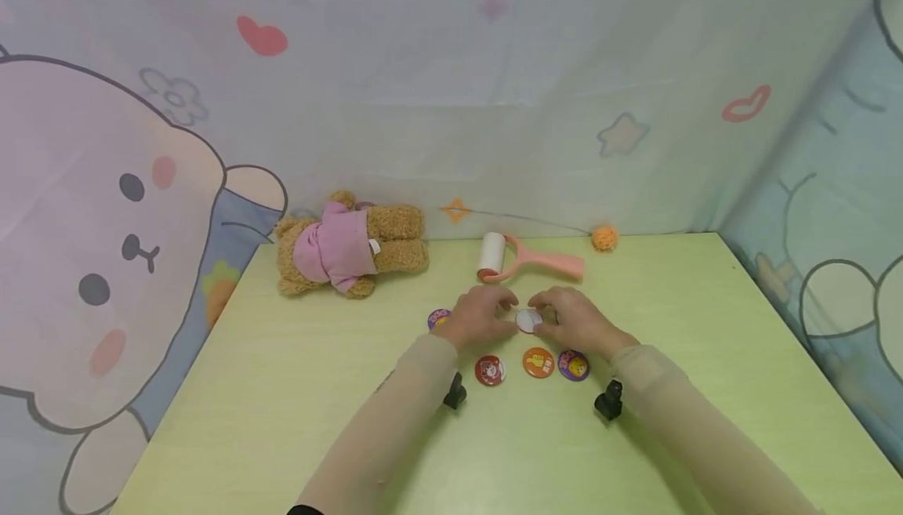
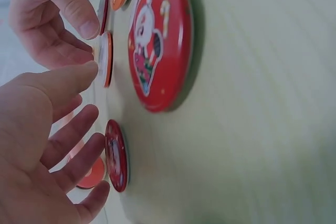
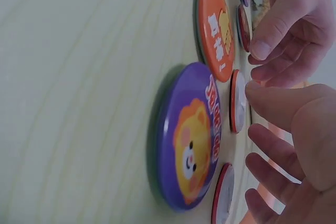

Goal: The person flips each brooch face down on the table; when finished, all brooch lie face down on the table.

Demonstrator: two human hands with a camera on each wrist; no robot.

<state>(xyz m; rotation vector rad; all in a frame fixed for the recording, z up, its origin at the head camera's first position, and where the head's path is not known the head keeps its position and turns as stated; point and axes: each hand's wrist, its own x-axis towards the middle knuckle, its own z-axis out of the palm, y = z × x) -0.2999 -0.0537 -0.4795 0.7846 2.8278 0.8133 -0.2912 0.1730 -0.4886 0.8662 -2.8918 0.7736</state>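
A round badge with its plain white side up (image 1: 528,320) lies on the table between both hands. My left hand (image 1: 483,315) is at its left, fingers loosely bent and thumb tip close to the rim. From the right reaches my right hand (image 1: 574,319), its thumb (image 3: 262,98) overlapping the badge's edge in the right wrist view. Neither hand grips anything. Nearer me lie a red badge (image 1: 490,371), an orange thumbs-up badge (image 1: 538,362) and a purple lion badge (image 3: 189,140). Another purple badge (image 1: 439,319) is partly hidden by the left hand.
Behind the hands lies a lint roller (image 1: 543,261) with a pink handle. A teddy bear (image 1: 346,248) in a pink top lies at the back left. A small orange ball (image 1: 604,238) sits at the back edge, against the printed cloth (image 1: 550,146).
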